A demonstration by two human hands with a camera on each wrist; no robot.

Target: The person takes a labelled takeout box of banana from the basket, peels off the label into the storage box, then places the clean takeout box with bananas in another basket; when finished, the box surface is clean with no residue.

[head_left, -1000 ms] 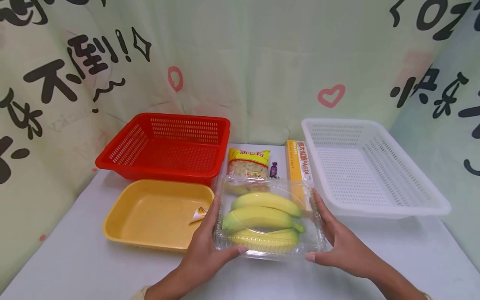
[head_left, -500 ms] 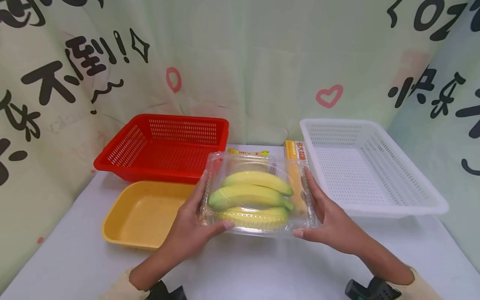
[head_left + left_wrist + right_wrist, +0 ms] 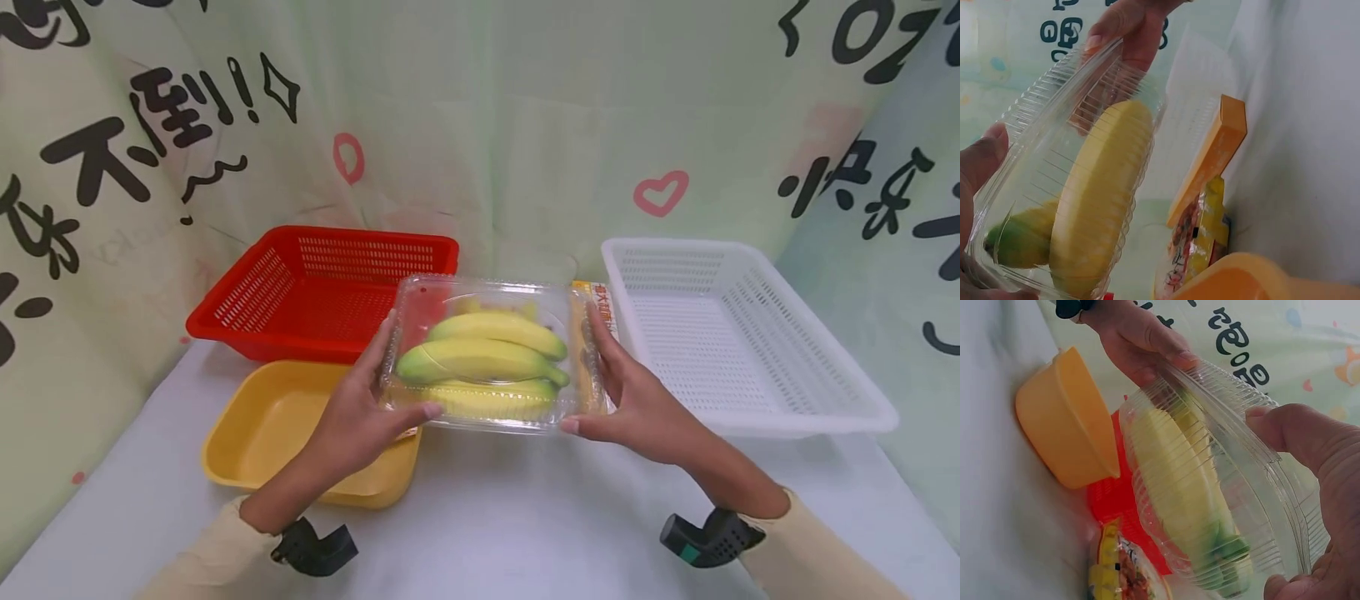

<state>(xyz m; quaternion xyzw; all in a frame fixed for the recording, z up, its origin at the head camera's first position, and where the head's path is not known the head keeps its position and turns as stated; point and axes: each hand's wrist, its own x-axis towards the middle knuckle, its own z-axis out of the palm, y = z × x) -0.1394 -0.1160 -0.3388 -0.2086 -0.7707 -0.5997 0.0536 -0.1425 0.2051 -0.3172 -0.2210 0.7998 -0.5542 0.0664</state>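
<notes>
A clear plastic clamshell box (image 3: 487, 423) with several yellow-green bananas (image 3: 480, 360) inside is held up off the table between both hands. My left hand (image 3: 358, 417) grips its left side, thumb on the near edge and fingers along the side. On the opposite side, my right hand (image 3: 637, 404) grips it the same way, thumb at the near right corner. Both wrist views show the box in the air, its lid closed over the bananas (image 3: 1100, 194). Behind it, the yellow pasta bag (image 3: 1207, 231) is mostly hidden in the head view.
A red basket (image 3: 255, 287) stands back left, a yellow tub (image 3: 232, 433) in front of it. At right is a white basket (image 3: 847, 392), with an orange pasta box (image 3: 600, 300) beside it. Printed cloth (image 3: 525, 125) hangs behind the table.
Both hands have carried the banana box up, away from me and to the left. It now overlaps the red basket's edge and covers the pasta bag in the head view.
</notes>
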